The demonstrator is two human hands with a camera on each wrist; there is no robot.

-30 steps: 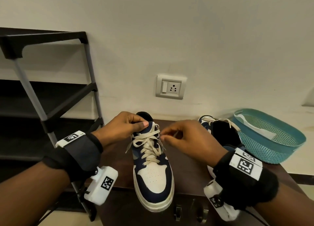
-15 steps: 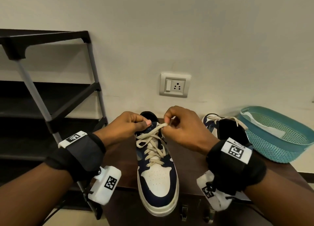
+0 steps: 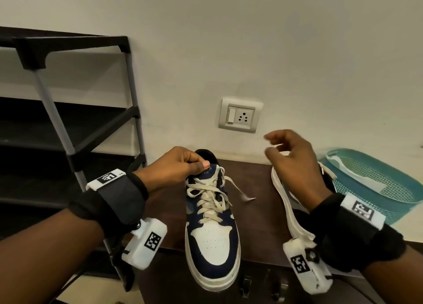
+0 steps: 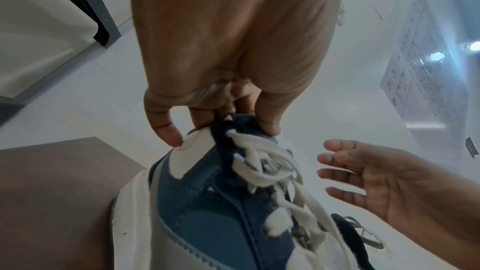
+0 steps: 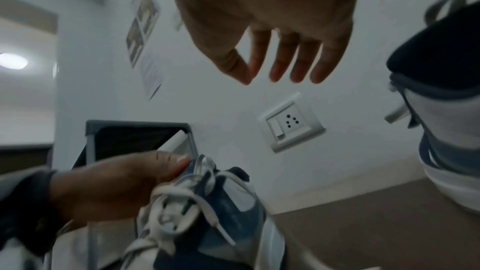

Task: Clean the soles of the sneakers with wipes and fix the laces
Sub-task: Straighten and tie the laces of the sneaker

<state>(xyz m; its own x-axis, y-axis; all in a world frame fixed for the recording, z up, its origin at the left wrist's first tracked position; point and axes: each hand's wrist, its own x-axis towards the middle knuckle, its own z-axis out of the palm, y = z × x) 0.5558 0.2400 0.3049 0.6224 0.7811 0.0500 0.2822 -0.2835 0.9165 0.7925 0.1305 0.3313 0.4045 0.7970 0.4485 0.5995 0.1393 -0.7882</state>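
Observation:
A navy and white sneaker (image 3: 211, 235) stands toe-towards-me on the brown table (image 3: 258, 223). My left hand (image 3: 201, 164) pinches its tongue at the top; in the left wrist view the left hand (image 4: 221, 118) curls its fingers round the tongue of the sneaker (image 4: 207, 202). Cream laces (image 3: 210, 196) cross the sneaker, and one loose lace end (image 3: 246, 198) lies on the table. My right hand (image 3: 269, 144) hovers above and right of the sneaker, fingers relaxed and holding nothing. The second sneaker (image 3: 283, 203) lies partly hidden behind it.
A teal mesh basket (image 3: 377, 184) holding a white wipe sits at the right by the wall. A black shoe rack (image 3: 68, 125) stands at the left. A wall socket (image 3: 240, 116) is behind the table. Metal hooks (image 3: 245, 283) hang below the front edge.
My right hand has let go of the lace and lifted up and to the right. The lace end now lies on the table. My left hand keeps its hold on the tongue.

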